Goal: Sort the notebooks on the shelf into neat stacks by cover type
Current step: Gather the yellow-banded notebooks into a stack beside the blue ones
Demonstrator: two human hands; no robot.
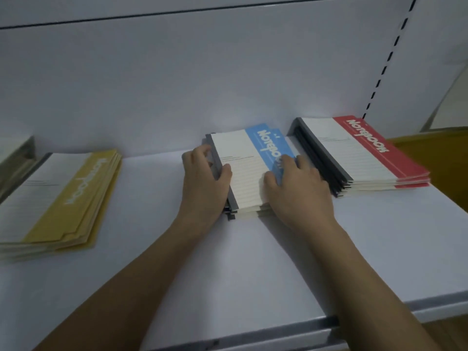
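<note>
Three stacks of notebooks lie on the white shelf [253,262]. The blue-banded stack [243,173] sits in the middle, a little uneven. My left hand [202,183] grips its grey spine side, thumb on the top cover. My right hand [296,188] presses flat on the blue band at the stack's right side. The yellow-banded stack [63,198] lies at the left, fanned out and untidy. The red-banded stack [364,155] lies at the right, close to the blue one.
The shelf's white back panel [202,84] rises just behind the stacks. A slotted upright [387,62] runs down at the right. A yellow-brown surface [435,158] lies beyond the red stack. The shelf's front lip [253,335] is near me.
</note>
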